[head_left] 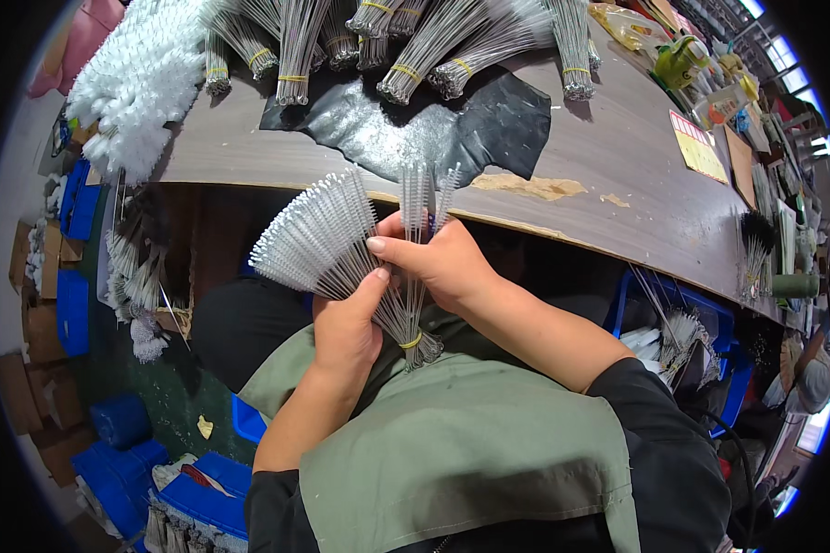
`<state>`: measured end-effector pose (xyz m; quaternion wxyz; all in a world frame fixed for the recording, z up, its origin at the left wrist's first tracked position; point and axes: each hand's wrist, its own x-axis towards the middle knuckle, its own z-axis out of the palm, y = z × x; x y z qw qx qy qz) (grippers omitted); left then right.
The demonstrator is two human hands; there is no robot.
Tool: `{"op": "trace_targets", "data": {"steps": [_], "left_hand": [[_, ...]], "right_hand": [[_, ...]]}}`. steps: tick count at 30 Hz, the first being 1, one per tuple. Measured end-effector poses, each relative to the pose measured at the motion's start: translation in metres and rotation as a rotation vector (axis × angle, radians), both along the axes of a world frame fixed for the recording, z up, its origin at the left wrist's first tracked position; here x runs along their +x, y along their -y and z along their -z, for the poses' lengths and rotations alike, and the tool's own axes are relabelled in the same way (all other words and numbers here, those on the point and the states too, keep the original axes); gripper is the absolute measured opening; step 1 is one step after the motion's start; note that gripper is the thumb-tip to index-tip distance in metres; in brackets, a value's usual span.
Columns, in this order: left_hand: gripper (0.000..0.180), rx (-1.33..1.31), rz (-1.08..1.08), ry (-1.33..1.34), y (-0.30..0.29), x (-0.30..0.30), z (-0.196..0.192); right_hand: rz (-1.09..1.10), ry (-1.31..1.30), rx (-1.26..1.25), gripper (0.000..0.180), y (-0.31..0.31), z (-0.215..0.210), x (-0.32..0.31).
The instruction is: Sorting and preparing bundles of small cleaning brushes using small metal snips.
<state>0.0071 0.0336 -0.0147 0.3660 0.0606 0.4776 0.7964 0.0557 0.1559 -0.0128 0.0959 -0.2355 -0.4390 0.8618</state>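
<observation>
A bundle of white-bristled wire brushes [318, 235] is fanned out above my lap, its looped wire ends tied with a yellow band [411, 340]. My left hand [349, 323] grips the wire stems from the left, thumb on top. With my right hand [438, 258] I hold a few brushes apart from the fan, thumb and fingers closed on their stems. The bristle heads of these separated brushes [414, 189] stand upright just in front of the table edge. Some of my right fingers are hidden behind the stems.
Several banded brush bundles [295, 55] lie on the table [618, 175], some over a black sheet [406, 120]. White brushes [143, 83] are heaped at the far left. Blue bins [124, 479] stand on the floor at left; another blue bin [734, 369] is under the table at right.
</observation>
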Motion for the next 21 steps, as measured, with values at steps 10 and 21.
{"op": "trace_targets", "data": {"steps": [10, 21], "left_hand": [[0.032, 0.016, -0.012, 0.054, 0.016, 0.002, 0.008], [0.03, -0.045, -0.083, 0.098, 0.03, 0.001, 0.013]], "right_hand": [[-0.029, -0.141, -0.08, 0.017, 0.001, 0.003, 0.003], [-0.145, -0.075, -0.159, 0.021, 0.005, 0.008, -0.006]]}}
